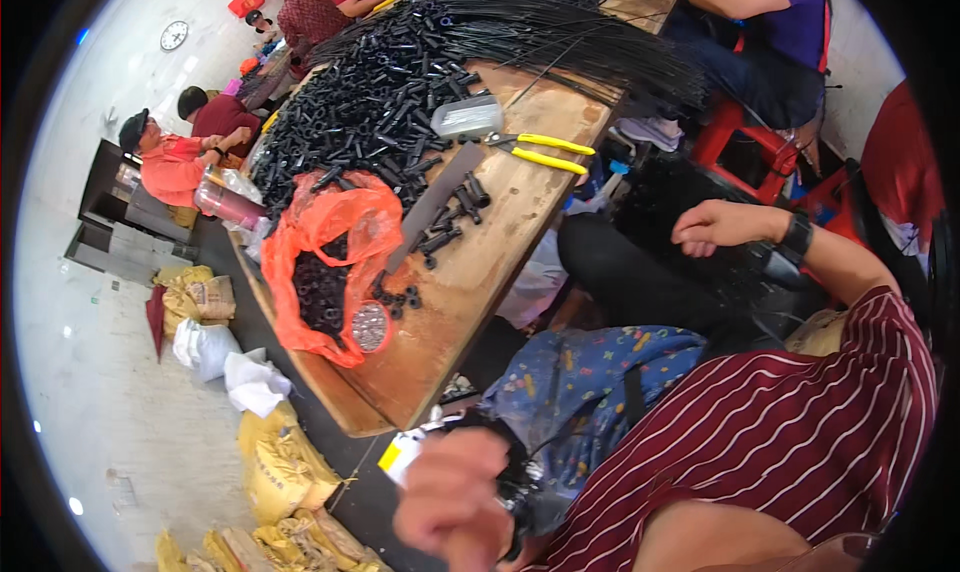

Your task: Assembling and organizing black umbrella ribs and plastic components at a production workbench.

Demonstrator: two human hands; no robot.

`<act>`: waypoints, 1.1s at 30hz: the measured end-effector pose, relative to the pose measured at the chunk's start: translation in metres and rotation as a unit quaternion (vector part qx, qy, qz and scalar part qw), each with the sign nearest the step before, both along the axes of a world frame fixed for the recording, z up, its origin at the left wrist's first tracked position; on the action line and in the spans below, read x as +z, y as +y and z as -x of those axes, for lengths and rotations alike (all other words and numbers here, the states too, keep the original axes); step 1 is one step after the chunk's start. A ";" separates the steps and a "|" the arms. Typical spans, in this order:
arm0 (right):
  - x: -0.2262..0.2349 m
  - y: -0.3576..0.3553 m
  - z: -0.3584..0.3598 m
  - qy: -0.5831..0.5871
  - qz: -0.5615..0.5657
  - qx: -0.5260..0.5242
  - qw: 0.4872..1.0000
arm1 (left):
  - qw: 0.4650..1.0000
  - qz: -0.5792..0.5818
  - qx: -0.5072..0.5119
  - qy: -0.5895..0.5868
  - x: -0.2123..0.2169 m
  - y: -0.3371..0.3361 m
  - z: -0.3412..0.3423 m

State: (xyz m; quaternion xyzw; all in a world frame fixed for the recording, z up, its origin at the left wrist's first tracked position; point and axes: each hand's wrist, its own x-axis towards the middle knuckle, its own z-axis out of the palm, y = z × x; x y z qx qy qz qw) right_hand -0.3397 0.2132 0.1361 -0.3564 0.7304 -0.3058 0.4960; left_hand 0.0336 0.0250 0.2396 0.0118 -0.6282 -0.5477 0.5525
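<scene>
The wooden table filled the middle of my view, its near corner close to my left side. A heap of black parts covered much of it, and long black rods lay on the far right, their ends reaching past the edge. Blue patterned cloth was spread over my lap. Toward the table's near end sat an orange bag, open, with more black pieces in it. My left hand was low and off the table; my right hand was up, apart from the table, with its fingers curled toward the palm. The left was badly blurred, and I could not tell whether either one pinched anything. Dark strands showed beside the right. Yellow-handled pliers lay near a clear box. A white-and-yellow label stood out between my left hand and the table corner. A round tub sat against the bag.
</scene>
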 end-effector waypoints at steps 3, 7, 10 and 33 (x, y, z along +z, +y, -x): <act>0.041 -0.022 -0.018 -0.019 0.011 0.062 0.998 | 0.996 0.018 -0.080 0.046 0.045 0.020 -0.028; 0.112 -0.006 -0.007 -0.023 0.041 0.176 0.983 | 0.999 0.014 -0.051 0.003 0.082 0.056 -0.028; 0.171 -0.003 0.006 -0.031 0.035 0.226 0.973 | 1.000 -0.011 -0.018 -0.016 0.092 0.057 -0.016; 0.035 -0.371 0.031 0.448 0.250 0.155 0.844 | 0.972 -0.051 -0.133 0.188 0.131 0.006 0.039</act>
